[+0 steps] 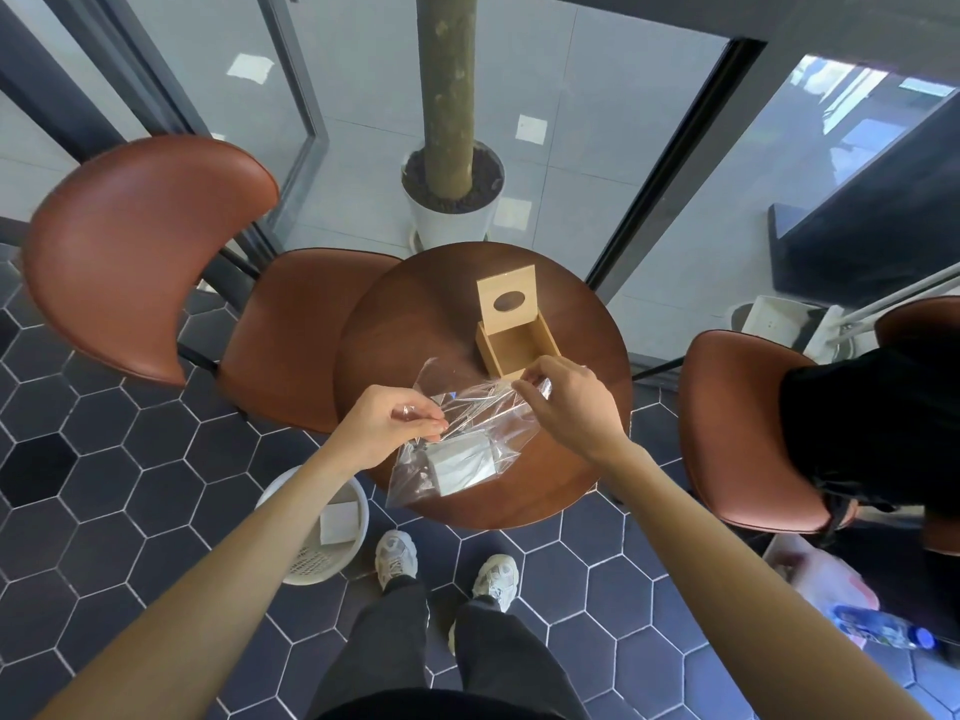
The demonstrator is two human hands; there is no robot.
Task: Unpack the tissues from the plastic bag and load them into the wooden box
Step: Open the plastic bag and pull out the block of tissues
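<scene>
A: Hands first, left to right across the frame. Left hand (387,423), centre-left, has thumb and fingertips pressed together on the near lip of the plastic bag (457,444). Right hand (563,402), right of centre, pinches the far lip of the same film; the mouth is drawn apart between them.

B: Tissues?

A: Tissues (462,467), a white block, lie inside the bag at lower centre, on the round table (415,314). They sit below and between the two pinches, just beside the left hand and farther from the right.

B: Long axis?

A: Judged to run from lower left toward upper right of the frame, roughly along the bag. Exact edges blur through the film.

B: Target?

A: Wooden box (517,345), upper centre, lid upright, cavity bare. It stands just above the right hand, bag edge near or touching its front; cannot tell which.

B: Inference?

A: Left hand is nearer the pack for reaching in; right hand is nearer the box.
</scene>
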